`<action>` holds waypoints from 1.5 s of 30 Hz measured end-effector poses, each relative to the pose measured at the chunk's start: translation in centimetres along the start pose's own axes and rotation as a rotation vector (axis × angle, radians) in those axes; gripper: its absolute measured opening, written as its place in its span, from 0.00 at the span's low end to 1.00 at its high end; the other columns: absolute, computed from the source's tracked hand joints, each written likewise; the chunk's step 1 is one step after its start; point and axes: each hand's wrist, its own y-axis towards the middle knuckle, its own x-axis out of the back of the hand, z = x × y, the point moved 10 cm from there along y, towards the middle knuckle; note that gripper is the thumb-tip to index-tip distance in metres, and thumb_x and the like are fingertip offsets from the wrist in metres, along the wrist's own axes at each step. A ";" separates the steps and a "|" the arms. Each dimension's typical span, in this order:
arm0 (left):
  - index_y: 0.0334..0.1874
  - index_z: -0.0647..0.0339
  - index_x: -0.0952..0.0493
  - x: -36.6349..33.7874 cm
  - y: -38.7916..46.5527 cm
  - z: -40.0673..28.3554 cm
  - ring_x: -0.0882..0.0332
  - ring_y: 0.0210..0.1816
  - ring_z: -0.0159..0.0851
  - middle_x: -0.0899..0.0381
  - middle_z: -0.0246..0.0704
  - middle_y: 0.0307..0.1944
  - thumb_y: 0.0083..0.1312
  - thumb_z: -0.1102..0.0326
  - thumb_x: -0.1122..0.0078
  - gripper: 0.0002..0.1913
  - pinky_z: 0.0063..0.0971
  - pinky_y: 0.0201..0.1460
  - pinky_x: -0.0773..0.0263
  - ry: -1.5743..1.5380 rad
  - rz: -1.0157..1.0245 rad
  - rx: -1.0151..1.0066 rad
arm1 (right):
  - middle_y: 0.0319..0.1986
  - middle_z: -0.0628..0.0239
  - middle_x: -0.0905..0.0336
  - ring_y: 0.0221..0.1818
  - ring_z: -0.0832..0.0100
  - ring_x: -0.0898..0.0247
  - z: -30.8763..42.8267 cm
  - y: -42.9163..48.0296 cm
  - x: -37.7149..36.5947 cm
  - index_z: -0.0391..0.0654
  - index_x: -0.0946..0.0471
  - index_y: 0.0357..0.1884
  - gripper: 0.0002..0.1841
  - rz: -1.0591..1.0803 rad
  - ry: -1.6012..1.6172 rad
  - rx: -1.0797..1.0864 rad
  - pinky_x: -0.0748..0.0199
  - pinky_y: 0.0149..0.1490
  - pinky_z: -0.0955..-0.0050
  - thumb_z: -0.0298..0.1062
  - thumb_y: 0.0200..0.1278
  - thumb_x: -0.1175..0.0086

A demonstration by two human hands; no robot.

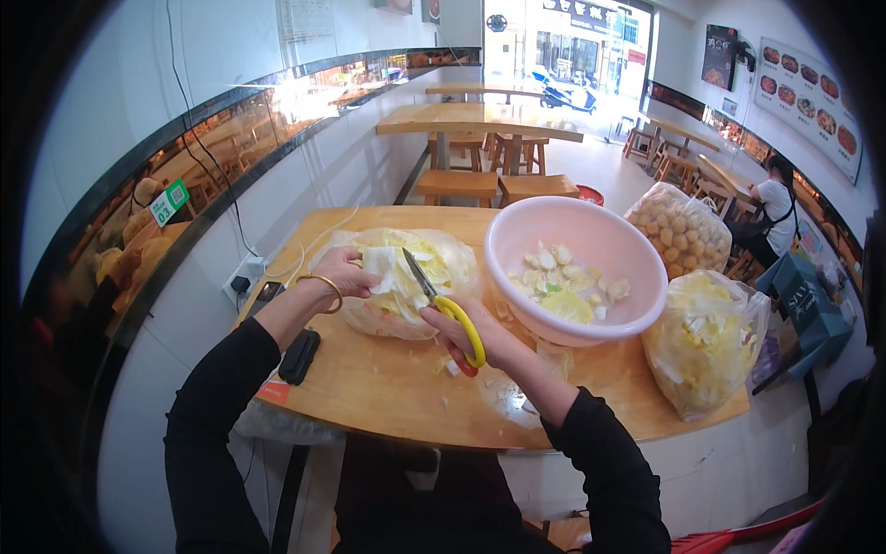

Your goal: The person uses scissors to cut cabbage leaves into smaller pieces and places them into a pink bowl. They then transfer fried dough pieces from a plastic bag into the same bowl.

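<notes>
My left hand (349,275) grips a pale cabbage leaf (381,266) by its left side, over an open clear plastic bag (453,260) of cut cabbage. My right hand (460,329) is closed around the yellow handles of a pair of scissors (423,277). The dark blades point up and away, close to the leaf's right edge; whether they touch it I cannot tell. To the right of my right hand stands a large pale pink plastic basin (509,305), with cabbage stem pieces (554,260) and a yellow-green leaf (567,305) inside.
A full clear bag of cabbage (702,339) stands at the table's right edge, before a bag of round tan pieces (675,235). A black case (300,356) lies at the left, near a wall socket (246,277) with cables. Wooden stools (457,185) stand beyond; a person (772,208) sits at right.
</notes>
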 end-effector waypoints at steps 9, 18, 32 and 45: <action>0.43 0.63 0.25 -5.8 -4.8 -2.7 0.20 0.29 0.25 0.19 0.33 0.34 0.60 0.70 0.33 0.12 0.14 0.28 0.25 0.028 0.310 0.044 | 0.28 0.59 0.21 0.19 0.73 0.25 2.3 -5.6 6.4 0.36 0.36 0.62 0.25 0.012 0.344 0.027 0.27 0.24 0.79 0.46 0.76 0.59; 0.45 0.66 0.23 -16.4 3.1 -11.1 0.18 0.33 0.28 0.19 0.33 0.35 0.63 0.66 0.36 0.13 0.16 0.34 0.23 0.041 0.418 -0.120 | 0.25 0.59 0.22 0.16 0.72 0.27 0.1 -13.3 21.2 0.35 0.36 0.61 0.25 -0.482 0.468 0.296 0.29 0.20 0.78 0.47 0.76 0.59; 0.40 0.62 0.17 -40.4 9.5 -6.8 0.19 0.41 0.48 0.16 0.43 0.36 0.48 0.62 0.32 0.17 0.36 0.47 0.24 1.292 0.660 -0.782 | 0.28 0.55 0.23 0.18 0.69 0.27 -2.4 -15.3 24.5 0.33 0.40 0.64 0.23 -0.457 0.665 0.387 0.26 0.25 0.73 0.40 0.77 0.62; 0.35 0.70 0.23 -27.3 7.6 -15.8 0.17 0.26 0.38 0.20 0.41 0.24 0.54 0.70 0.42 0.10 0.30 0.27 0.19 0.644 0.243 -0.457 | 0.31 0.55 0.21 0.21 0.69 0.24 -2.7 -15.9 24.5 0.35 0.40 0.65 0.24 -0.397 0.675 0.386 0.24 0.29 0.73 0.42 0.76 0.60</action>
